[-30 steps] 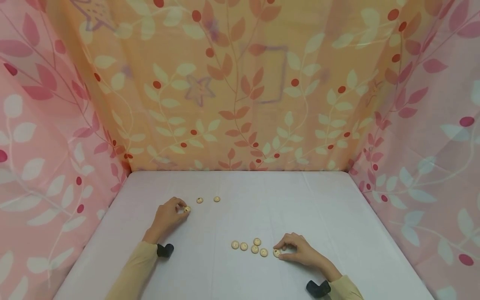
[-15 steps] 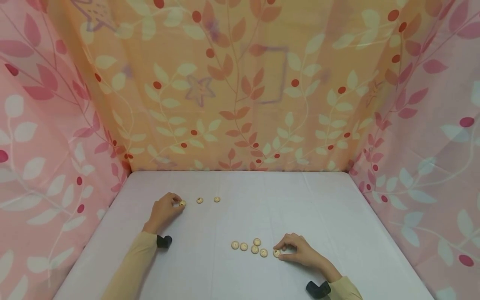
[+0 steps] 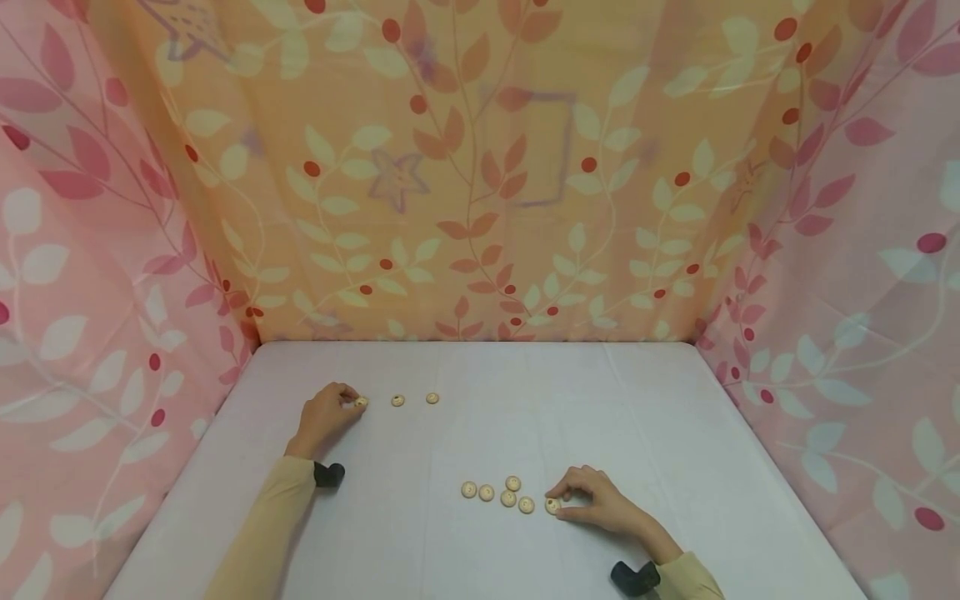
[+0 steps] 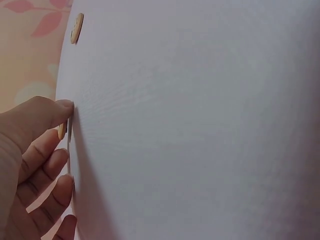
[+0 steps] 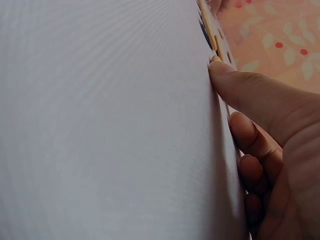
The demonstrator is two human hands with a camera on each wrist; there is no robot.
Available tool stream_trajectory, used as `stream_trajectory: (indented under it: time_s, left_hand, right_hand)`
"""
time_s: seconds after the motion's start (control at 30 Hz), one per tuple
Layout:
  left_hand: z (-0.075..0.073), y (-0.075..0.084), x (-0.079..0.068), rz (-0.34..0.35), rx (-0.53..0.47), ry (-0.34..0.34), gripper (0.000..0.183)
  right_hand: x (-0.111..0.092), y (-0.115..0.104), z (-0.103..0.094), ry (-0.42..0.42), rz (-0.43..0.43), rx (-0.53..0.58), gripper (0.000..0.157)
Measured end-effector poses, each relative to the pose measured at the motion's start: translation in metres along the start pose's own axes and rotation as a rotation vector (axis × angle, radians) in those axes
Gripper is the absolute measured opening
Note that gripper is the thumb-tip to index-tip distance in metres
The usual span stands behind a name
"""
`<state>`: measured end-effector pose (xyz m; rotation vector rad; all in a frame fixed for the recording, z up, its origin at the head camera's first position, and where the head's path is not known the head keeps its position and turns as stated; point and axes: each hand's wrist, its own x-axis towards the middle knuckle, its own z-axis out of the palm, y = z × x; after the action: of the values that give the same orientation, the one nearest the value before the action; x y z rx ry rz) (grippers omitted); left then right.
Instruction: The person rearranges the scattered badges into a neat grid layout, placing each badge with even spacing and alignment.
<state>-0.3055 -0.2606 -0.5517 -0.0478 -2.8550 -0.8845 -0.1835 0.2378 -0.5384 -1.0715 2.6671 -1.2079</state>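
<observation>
At the back left of the white table, my left hand [image 3: 324,419] pinches a round, pale wooden button [image 3: 362,402] between thumb and fingertips. In the left wrist view its rim [image 4: 62,131] peeks out under the thumb. Two more buttons, one with a dark spot [image 3: 398,401] and one farther right [image 3: 432,398], lie spaced in a row beside it. Nearer the front, my right hand [image 3: 597,502] has thumb and fingers on opposite edges of another button [image 3: 552,506]. A loose cluster of several similar buttons [image 3: 508,498] lies just left of that hand.
The white table [image 3: 420,550] is bordered by a yellow patterned cloth [image 3: 480,250] at the back, with pink patterned cloths [image 3: 75,375] at both sides. A black wrist mount sits at each sleeve cuff, the left one [image 3: 330,476] and the right one [image 3: 634,578].
My left hand has carried its button a little left and farther back, roughly level with the two-button row. The right hand and the cluster have stayed in place.
</observation>
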Motion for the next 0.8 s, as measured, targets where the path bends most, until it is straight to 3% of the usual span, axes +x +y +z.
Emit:
stream_trajectory:
  time_s: [0.37, 0.6, 0.8]
  left_hand:
    - [-0.002, -0.005, 0.005, -0.019, -0.013, -0.038, 0.03]
    - [-0.004, -0.001, 0.005, -0.032, -0.001, -0.059, 0.03]
    - [-0.004, 0.001, 0.002, -0.034, -0.01, -0.054, 0.031]
  right_hand:
    - [-0.004, 0.034, 0.011, -0.005, 0.008, -0.03, 0.024]
    - [-0.004, 0.03, 0.011, 0.002, 0.004, -0.03, 0.024]
    - [-0.001, 0.011, 0.006, 0.015, 0.01, -0.001, 0.024]
